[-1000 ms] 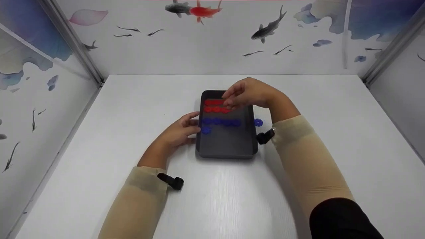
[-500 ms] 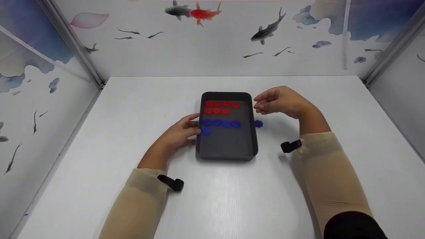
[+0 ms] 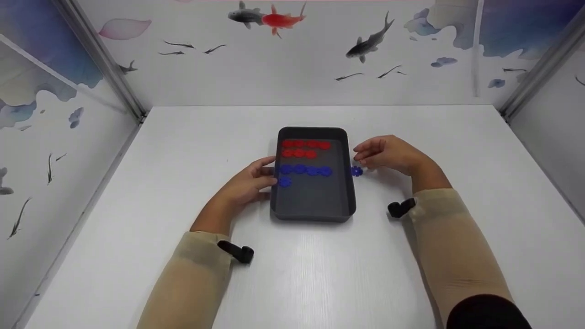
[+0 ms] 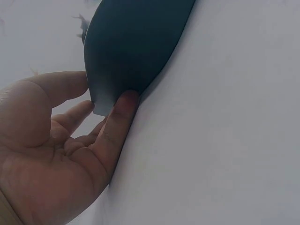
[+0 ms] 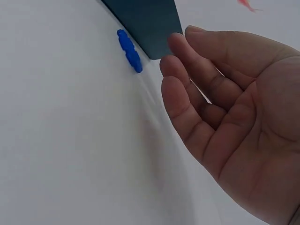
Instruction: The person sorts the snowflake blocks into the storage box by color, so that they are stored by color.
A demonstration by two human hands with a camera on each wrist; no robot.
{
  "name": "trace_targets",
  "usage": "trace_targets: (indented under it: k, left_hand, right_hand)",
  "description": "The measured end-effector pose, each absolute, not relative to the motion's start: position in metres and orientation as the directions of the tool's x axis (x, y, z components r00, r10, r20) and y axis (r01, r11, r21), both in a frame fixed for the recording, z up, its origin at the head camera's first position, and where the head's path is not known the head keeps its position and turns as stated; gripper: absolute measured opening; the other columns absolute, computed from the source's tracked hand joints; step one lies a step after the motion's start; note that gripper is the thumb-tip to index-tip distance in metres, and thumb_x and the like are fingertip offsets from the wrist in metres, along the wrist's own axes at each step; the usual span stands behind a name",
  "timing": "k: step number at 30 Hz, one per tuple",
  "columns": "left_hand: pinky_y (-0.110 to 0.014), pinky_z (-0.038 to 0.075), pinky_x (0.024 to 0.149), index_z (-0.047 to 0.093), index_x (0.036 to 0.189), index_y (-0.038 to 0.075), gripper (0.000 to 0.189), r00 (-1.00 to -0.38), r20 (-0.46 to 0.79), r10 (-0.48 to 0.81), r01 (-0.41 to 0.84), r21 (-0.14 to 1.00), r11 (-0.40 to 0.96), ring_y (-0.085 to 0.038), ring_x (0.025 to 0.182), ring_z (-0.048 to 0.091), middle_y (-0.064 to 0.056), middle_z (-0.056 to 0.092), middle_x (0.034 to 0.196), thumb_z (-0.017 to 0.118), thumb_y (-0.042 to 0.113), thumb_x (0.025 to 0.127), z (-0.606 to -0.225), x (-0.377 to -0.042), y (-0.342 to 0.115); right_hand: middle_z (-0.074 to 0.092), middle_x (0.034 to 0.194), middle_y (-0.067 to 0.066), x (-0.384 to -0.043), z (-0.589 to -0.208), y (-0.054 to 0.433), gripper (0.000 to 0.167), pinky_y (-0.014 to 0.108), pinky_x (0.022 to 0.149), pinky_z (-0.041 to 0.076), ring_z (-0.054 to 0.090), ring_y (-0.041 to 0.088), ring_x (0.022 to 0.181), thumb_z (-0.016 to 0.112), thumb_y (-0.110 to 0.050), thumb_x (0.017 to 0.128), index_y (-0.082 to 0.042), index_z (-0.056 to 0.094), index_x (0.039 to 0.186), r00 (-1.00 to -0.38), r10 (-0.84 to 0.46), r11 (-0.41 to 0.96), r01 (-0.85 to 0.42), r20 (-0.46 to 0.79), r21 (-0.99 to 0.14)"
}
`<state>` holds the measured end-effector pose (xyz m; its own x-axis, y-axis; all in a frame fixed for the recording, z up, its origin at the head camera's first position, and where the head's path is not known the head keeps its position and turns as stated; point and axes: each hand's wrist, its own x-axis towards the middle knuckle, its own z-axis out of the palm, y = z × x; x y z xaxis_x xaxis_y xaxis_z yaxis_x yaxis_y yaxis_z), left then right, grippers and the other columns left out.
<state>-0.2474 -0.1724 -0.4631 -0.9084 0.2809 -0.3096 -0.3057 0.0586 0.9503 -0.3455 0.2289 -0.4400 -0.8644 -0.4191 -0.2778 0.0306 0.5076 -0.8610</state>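
A dark grey rectangular tray (image 3: pixel 315 201) lies on the white table. Inside it, towards the far end, are two rows of red flower-shaped discs (image 3: pixel 299 154). Nearer lie a row of blue flower-shaped discs (image 3: pixel 300 169) and a single blue disc (image 3: pixel 284 182) by the left wall. My left hand (image 3: pixel 249 185) rests its fingertips against the tray's left outer side, as the left wrist view also shows. To the right of the tray stands another blue flower-shaped disc (image 3: pixel 357 171), close to its wall. My right hand (image 3: pixel 388 153) hovers beside this disc, fingers loosely bent and holding nothing.
Printed panels with fish (image 3: pixel 283 20) rise behind the table (image 3: pixel 311 274) and at both sides. Black wrist cameras (image 3: pixel 401 208) are strapped over the beige sleeves (image 3: pixel 457 242).
My right hand has left the space over the tray's red discs, moved right past the wall and come down towards the blue disc outside. My left hand stays at the tray.
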Motion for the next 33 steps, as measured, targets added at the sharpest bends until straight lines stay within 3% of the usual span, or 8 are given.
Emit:
trace_targets:
  k: [5,12,21,33]
  left_hand:
    - [-0.049,0.054,0.113,0.037,0.167,0.026,0.071,-0.907,-0.312,0.282,-0.307,0.95,0.064,-0.029,0.14,0.058,-0.011,0.044,0.161,0.063,0.006,0.104,-0.462,-0.248,-0.173]
    - [-0.049,0.054,0.114,0.039,0.166,0.029,0.07,-0.906,-0.321,0.274,-0.312,0.947,0.079,-0.028,0.14,0.058,-0.009,0.046,0.16,0.064,0.008,0.104,-0.462,-0.248,-0.174]
    - [-0.05,0.053,0.115,0.038,0.166,0.028,0.072,-0.91,-0.319,0.266,-0.311,0.948,0.072,-0.03,0.145,0.056,-0.011,0.042,0.165,0.064,0.007,0.103,-0.46,-0.247,-0.173]
    - [-0.051,0.052,0.116,0.037,0.167,0.026,0.072,-0.906,-0.32,0.278,-0.317,0.947,0.059,-0.03,0.144,0.055,-0.011,0.042,0.164,0.063,0.006,0.103,-0.463,-0.247,-0.172]
  right_hand:
    - [0.075,0.137,0.006,-0.347,-0.448,0.229,0.049,0.023,0.092,0.056,0.069,0.015,0.112,0.079,-0.003,0.093,-0.014,0.068,0.14,-0.849,-0.44,0.567,-0.009,-0.294,-0.824]
    - [0.07,0.14,0.007,-0.348,-0.447,0.223,0.055,0.029,0.09,0.05,0.059,0.02,0.104,0.08,-0.002,0.089,-0.017,0.067,0.14,-0.825,-0.474,0.638,-0.08,-0.309,-0.766]
    - [0.071,0.125,0.002,-0.343,-0.445,0.218,0.048,0.035,0.094,0.048,0.058,0.023,0.109,0.083,-0.007,0.087,-0.024,0.071,0.131,-0.837,-0.464,0.72,-0.168,-0.289,-0.673]
    - [0.071,0.118,0.005,-0.343,-0.446,0.223,0.04,0.037,0.098,0.049,0.061,0.024,0.111,0.076,-0.004,0.091,-0.023,0.074,0.127,-0.87,-0.385,0.749,-0.101,-0.306,-0.655]
